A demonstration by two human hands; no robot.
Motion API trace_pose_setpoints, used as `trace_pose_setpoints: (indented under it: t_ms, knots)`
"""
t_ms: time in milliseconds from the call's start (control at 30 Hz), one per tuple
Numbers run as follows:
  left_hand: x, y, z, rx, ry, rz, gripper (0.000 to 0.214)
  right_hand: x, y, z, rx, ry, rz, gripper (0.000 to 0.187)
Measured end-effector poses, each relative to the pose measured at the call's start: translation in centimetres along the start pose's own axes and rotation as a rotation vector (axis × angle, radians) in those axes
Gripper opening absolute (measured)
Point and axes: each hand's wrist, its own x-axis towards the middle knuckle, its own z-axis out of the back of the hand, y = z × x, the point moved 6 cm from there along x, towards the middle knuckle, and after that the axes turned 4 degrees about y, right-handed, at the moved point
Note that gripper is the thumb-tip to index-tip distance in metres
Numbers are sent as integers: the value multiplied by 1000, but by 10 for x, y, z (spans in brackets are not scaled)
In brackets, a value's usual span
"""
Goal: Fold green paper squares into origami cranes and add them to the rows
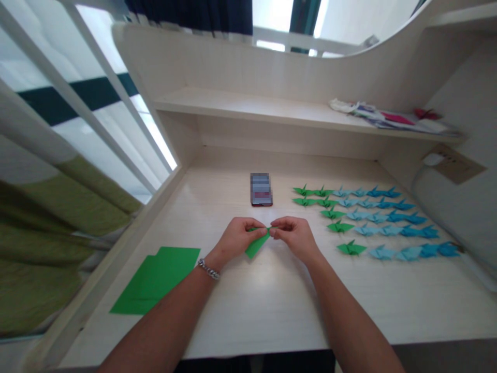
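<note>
A small piece of folded green paper (256, 246) is held between my two hands over the middle of the desk. My left hand (241, 236) pinches its upper left part, thumb on the near side. Opposite it, my right hand (294, 234) grips the paper's right tip between thumb and fingers. One pointed flap hangs down toward me below the left fingertips. The fingers cover the upper part of the folds. A chain bracelet (208, 269) circles my left wrist.
Green paper sheets (163, 274) lie at the left, partly under my left forearm. A phone (261, 189) rests beyond my hands. Rows of folded paper cranes (351, 248), green to blue, stand at the right. Above runs a shelf (248, 108) with papers (392, 118); a plugged cable (432, 159) hangs right.
</note>
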Motion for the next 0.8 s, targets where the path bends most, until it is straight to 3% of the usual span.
trace_pose_setpoints:
  t_ms: [367, 567, 800]
  knots:
    - [-1, -2, -2, 47, 13, 6, 25, 0, -6, -1, 104, 30, -126, 34]
    - [-1, 2, -4, 48, 27, 26, 24, 1, -12, -8, -74, 129, -89, 25]
    - [1, 5, -4, -49, 36, 48, 26, 3, -14, -3, -38, 103, -112, 23]
